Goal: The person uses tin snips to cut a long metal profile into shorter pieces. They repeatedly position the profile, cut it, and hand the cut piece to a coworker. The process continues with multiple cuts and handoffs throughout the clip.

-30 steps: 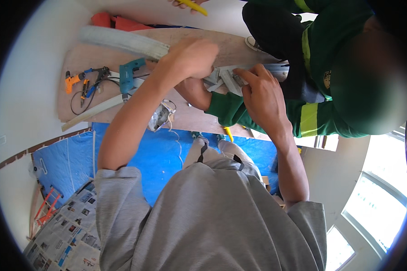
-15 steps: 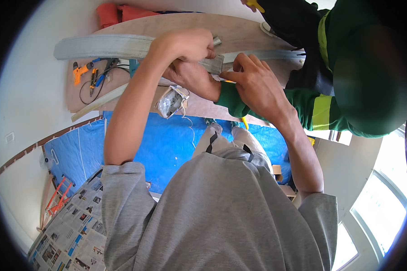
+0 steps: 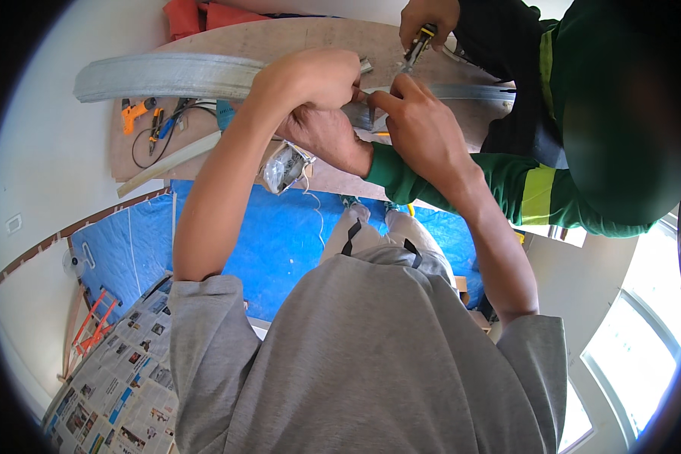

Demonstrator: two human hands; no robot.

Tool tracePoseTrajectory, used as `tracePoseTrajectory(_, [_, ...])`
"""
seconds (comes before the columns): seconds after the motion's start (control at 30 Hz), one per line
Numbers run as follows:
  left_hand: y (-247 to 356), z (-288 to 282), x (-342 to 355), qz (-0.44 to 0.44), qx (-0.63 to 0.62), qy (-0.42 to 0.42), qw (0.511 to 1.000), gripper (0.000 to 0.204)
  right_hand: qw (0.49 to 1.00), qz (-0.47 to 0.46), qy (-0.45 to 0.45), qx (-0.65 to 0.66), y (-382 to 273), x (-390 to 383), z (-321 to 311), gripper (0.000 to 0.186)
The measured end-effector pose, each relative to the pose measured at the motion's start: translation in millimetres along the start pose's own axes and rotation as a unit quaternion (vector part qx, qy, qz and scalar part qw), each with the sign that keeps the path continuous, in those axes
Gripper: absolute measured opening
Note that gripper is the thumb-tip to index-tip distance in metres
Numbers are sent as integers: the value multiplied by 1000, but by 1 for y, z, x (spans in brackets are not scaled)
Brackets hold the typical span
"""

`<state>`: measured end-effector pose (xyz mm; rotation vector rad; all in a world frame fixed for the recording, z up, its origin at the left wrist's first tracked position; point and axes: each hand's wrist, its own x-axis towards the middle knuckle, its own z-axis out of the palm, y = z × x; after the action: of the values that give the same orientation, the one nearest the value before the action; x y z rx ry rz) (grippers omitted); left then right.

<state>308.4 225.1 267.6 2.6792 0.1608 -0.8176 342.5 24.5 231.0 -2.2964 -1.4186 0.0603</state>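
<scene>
A long galvanized metal channel (image 3: 166, 77) lies across the board, with several ribs along it. My left hand (image 3: 310, 79) is closed over it, fingers curled round its far side. My right hand (image 3: 425, 132) bends its fingers onto the channel's right end, the fingertips pinched at the metal. Under my left hand, a co-worker's hand (image 3: 325, 135) in a green sleeve also grips the channel. The co-worker's other hand (image 3: 429, 19) holds a pliers-like tool (image 3: 418, 49) with black and yellow handles, its jaws near my right fingertips. My palms hide part of the metal.
An orange drill (image 3: 136, 113), pliers (image 3: 157, 125) and a black cable lie on the wooden board (image 3: 318, 36) at left. A plastic-wrapped box (image 3: 286, 168) sits at the board's near edge. Blue sheeting (image 3: 272, 242) covers the floor. The co-worker's green sleeve (image 3: 499, 174) crosses under my right arm.
The co-worker's hand with the pliers-like tool has come down from the top edge toward my right fingertips. The channel has shifted slightly left. My right hand has moved up slightly.
</scene>
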Motion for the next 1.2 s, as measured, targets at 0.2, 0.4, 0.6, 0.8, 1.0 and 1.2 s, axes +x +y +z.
tracePoseTrajectory(0.2, [3, 1, -10, 0, -11, 41, 999, 22, 990, 7, 134, 34, 3, -5, -30, 42])
tracePoseTrajectory(0.4, [17, -7, -31, -30, 42, 209, 977, 26, 954, -67, 253, 144, -6, -101, -71, 45])
tracePoseTrajectory(0.6, [44, 23, -131, 83, -104, 570, 810, 30, 977, -71, 28, 197, 28, -283, -48, 37])
tracePoseTrajectory(0.8, [69, 213, -185, -56, -134, 334, 931, 49, 954, 100, -89, 268, 86, -417, -43, 73])
tracePoseTrajectory(1.0, [139, 468, -253, -165, -98, -230, 954, 102, 949, 48, -40, 310, 115, -423, -17, 65])
tracePoseTrajectory(1.2, [194, 534, -286, -4, -343, 98, 934, 73, 929, 6, -59, 367, 136, -417, -9, 73])
